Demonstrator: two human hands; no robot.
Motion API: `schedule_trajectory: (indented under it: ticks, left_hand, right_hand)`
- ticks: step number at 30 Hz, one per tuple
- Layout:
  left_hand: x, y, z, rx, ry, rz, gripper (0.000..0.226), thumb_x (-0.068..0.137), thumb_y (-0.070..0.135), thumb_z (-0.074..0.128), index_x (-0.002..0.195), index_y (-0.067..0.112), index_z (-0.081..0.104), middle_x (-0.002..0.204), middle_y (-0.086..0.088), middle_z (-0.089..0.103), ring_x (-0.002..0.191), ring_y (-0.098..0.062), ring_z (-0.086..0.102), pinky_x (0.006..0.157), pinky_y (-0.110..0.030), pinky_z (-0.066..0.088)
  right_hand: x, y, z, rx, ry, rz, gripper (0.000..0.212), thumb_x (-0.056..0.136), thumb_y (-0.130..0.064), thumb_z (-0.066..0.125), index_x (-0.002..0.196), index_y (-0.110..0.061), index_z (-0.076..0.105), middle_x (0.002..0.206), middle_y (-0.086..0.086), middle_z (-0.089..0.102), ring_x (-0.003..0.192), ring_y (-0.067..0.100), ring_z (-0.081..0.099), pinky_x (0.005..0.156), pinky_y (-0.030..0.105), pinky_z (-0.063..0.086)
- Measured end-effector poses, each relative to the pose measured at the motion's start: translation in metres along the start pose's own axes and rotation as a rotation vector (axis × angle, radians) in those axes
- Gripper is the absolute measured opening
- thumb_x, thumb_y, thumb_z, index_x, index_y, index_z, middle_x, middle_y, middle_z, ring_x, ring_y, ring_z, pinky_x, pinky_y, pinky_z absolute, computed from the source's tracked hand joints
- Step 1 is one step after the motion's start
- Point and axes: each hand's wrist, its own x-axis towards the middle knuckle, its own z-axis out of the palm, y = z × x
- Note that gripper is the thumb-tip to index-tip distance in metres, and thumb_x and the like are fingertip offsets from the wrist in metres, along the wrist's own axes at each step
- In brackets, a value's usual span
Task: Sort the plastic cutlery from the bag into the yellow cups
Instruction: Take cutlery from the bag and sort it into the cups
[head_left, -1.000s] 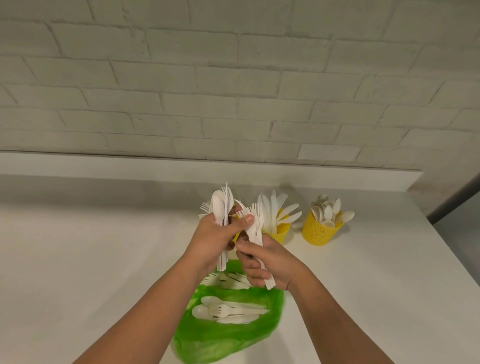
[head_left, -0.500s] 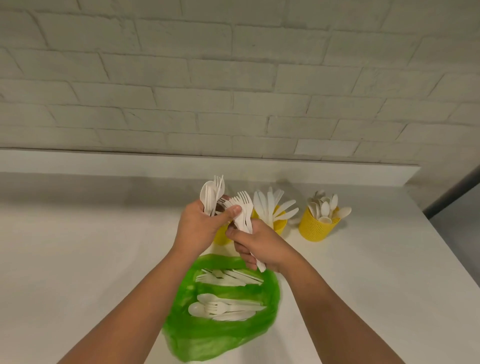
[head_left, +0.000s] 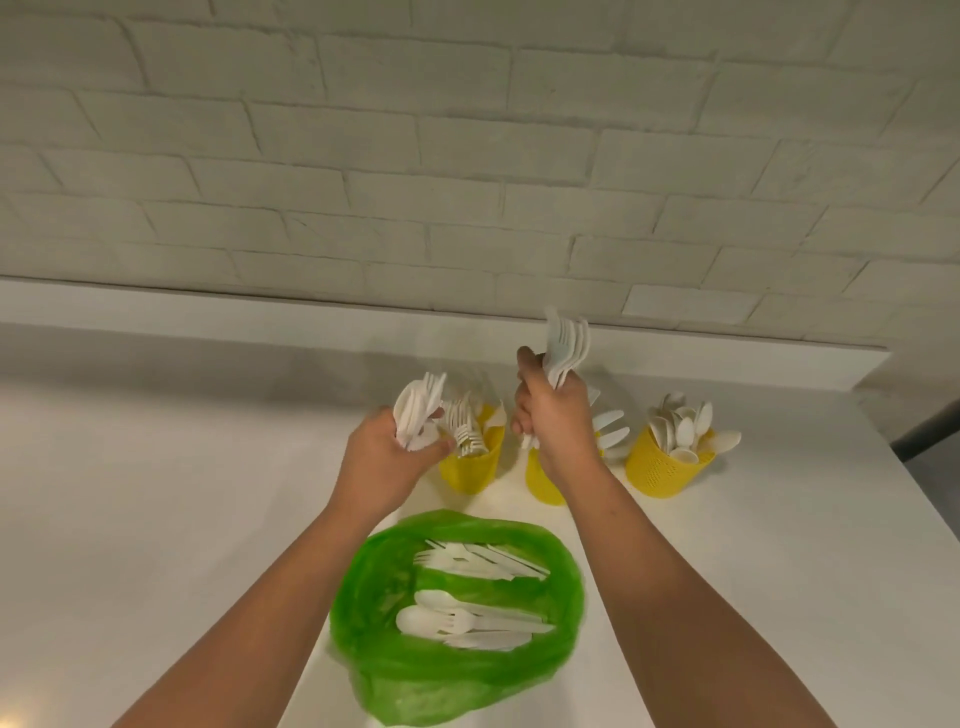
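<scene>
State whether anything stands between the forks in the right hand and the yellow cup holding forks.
Nothing visible does. The forks are held up right of the fork cup; the left hand grips cutlery just left of it.

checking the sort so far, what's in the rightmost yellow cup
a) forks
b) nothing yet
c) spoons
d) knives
c: rounded spoon bowls stick up out of the rightmost yellow cup.
</scene>
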Motion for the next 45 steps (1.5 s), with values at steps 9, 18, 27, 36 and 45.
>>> schedule_trajectory:
  ticks: [9, 18, 27, 36, 45]
  left_hand:
    - [-0.002, -0.012, 0.034, 0.156, 0.037, 0.113, 0.027, 0.073, 0.038, 0.089, 0.088, 0.028, 0.069, 0.079, 0.003, 0.053, 0.068, -0.009, 0.057, 0.061, -0.024, 0.041]
    - [0.012, -0.019, 0.026, 0.223, 0.052, 0.099, 0.023, 0.082, 0.034, 0.082, 0.072, 0.028, 0.062, 0.071, 0.001, 0.051, 0.06, -0.015, 0.053, 0.053, -0.027, 0.034]
    - [0.011, -0.009, 0.015, 0.206, 0.02, 0.078, 0.037, 0.082, 0.033, 0.084, 0.067, 0.028, 0.051, 0.075, -0.012, 0.062, 0.069, -0.029, 0.06, 0.058, -0.033, 0.039]
    - [0.017, -0.011, 0.013, 0.208, 0.0, 0.087, 0.03, 0.081, 0.031, 0.085, 0.073, 0.021, 0.058, 0.076, -0.011, 0.063, 0.068, -0.026, 0.059, 0.052, -0.023, 0.034]
    - [0.016, -0.016, 0.016, 0.194, -0.007, 0.103, 0.026, 0.081, 0.031, 0.085, 0.082, 0.011, 0.069, 0.077, -0.01, 0.065, 0.07, -0.025, 0.062, 0.055, -0.025, 0.037]
  right_hand:
    - [0.01, 0.034, 0.033, -0.162, 0.101, -0.24, 0.033, 0.102, -0.029, 0.06, 0.076, -0.009, 0.059, 0.065, -0.004, 0.062, 0.062, 0.01, 0.06, 0.065, 0.026, 0.049]
    - [0.017, 0.054, 0.05, -0.183, 0.177, -0.211, 0.022, 0.094, -0.043, 0.059, 0.082, -0.024, 0.057, 0.067, -0.011, 0.061, 0.065, 0.012, 0.061, 0.064, 0.037, 0.049]
    - [0.011, 0.056, 0.05, -0.221, 0.264, -0.266, 0.006, 0.096, -0.048, 0.058, 0.094, -0.043, 0.058, 0.088, -0.004, 0.06, 0.093, 0.027, 0.065, 0.081, 0.042, 0.054]
    - [0.017, 0.057, 0.052, -0.129, 0.237, -0.171, 0.042, 0.099, -0.045, 0.06, 0.078, -0.01, 0.066, 0.063, -0.003, 0.067, 0.062, 0.015, 0.066, 0.06, 0.031, 0.051]
    - [0.006, 0.057, 0.054, -0.415, 0.275, -0.229, 0.031, 0.098, -0.032, 0.065, 0.109, -0.003, 0.066, 0.096, 0.006, 0.056, 0.101, 0.037, 0.06, 0.09, 0.045, 0.051]
